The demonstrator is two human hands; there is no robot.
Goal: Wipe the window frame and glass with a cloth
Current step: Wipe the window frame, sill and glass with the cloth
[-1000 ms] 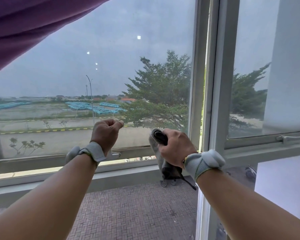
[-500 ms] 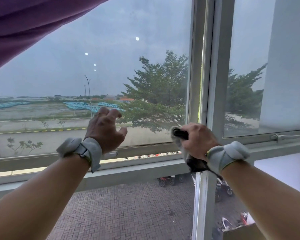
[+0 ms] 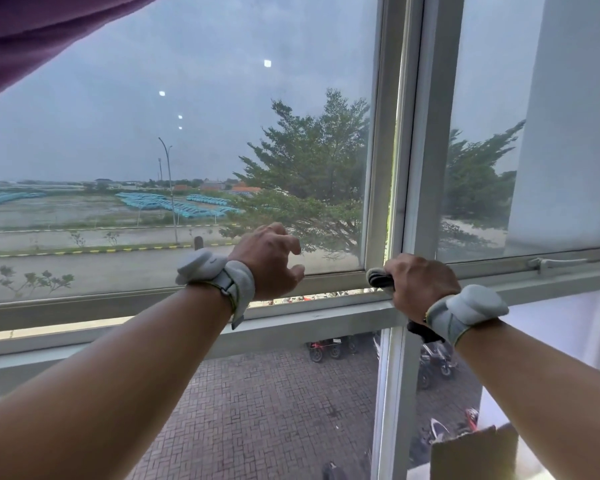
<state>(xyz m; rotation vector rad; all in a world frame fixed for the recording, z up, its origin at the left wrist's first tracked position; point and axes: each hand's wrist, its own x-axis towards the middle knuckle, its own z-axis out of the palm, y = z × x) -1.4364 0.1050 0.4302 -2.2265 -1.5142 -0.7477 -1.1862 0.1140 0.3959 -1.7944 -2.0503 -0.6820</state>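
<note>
**Soft cloth bunched at the frame corner**

Head view: the right hand curls its fingers round a grey cloth, bunched against the lower corner of the window frame, where the upright meets the bottom rail. The left hand hovers at the glass just above the rail, fingers loosely bent and spread, holding nothing. The cloth looks light, limp and easily crushed; a full-fist hold suits it. The glass is likely rigid, slick and fragile, so pressure should stay moderate.
</note>
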